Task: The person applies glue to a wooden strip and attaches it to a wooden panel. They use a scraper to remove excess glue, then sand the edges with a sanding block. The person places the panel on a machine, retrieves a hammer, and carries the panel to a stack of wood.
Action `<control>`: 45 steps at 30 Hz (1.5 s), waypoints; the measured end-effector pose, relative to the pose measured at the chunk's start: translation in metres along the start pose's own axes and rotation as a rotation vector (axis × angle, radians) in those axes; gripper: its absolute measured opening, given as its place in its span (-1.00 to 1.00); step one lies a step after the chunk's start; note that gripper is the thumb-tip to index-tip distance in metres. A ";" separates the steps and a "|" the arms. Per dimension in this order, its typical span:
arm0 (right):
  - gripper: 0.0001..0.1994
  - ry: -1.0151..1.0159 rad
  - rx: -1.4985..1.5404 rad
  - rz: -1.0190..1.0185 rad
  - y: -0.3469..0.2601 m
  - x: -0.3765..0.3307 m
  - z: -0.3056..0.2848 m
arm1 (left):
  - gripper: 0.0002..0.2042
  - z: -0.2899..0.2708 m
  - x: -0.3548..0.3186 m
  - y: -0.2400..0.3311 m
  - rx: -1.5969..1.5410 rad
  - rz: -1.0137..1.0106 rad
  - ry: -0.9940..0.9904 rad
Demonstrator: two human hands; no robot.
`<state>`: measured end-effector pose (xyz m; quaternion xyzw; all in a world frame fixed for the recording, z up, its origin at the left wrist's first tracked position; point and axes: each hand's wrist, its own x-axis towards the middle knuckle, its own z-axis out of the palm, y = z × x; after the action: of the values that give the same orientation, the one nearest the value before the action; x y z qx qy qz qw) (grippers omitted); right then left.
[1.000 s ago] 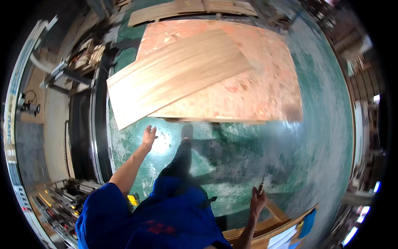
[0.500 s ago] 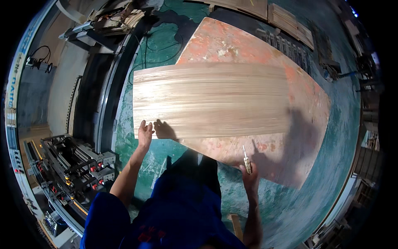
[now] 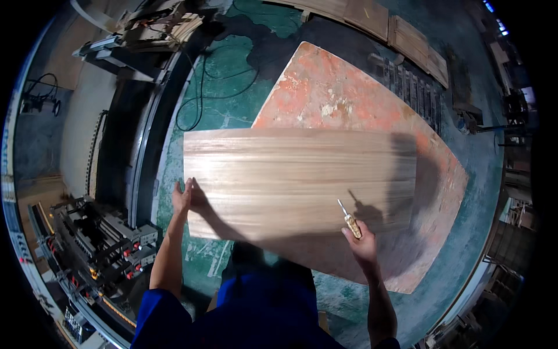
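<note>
Pale, straight-grained rectangular wooden board [image 3: 279, 166] across blotchy orange table [image 3: 325, 87], long axis 9-to-3. Left hand [image 3: 181, 200] open at its 9-o'clock end, contact unclear; right hand [image 3: 365, 242], toward 4 o'clock, grips slim metal-shafted, pale-handled tool [image 3: 351, 225].

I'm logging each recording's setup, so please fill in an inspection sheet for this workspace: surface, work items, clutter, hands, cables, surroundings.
Surface: orange-blotched board, set at an angle above a green floor.
Work items: pale wood-grain panel lying across the board, overhanging its left side; thin-shafted hand tool with a patterned handle.
Clutter: wood pieces piled at upper left.
Hands: left hand at the panel's left edge, grip unclear; right hand closed around the tool's handle.
Cables: dark cable looped on the floor beyond the panel.
Surroundings: black equipment with red knobs at lower left; wooden panels along the top.
</note>
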<state>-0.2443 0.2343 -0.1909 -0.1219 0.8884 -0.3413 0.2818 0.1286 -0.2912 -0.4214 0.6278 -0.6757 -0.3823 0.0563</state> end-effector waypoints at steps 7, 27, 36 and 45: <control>-0.67 -0.054 0.023 0.201 -0.058 0.028 0.066 | -0.37 -0.003 0.012 0.056 -0.421 -0.348 -0.391; -0.65 -0.566 -0.187 -0.370 -0.190 0.279 0.125 | -0.57 0.005 0.014 0.117 0.208 0.515 0.177; -0.78 -0.674 -0.287 -0.387 -0.199 0.315 0.127 | -0.92 0.151 -0.028 0.238 -0.197 0.912 -0.217; -0.76 -0.779 -0.267 -0.248 -0.217 0.316 0.126 | -0.85 0.155 -0.026 0.243 -0.138 0.958 -0.191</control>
<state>-0.4220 -0.1229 -0.2536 -0.3829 0.7305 -0.1832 0.5349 -0.1479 -0.2183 -0.3770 0.2033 -0.8637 -0.4131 0.2050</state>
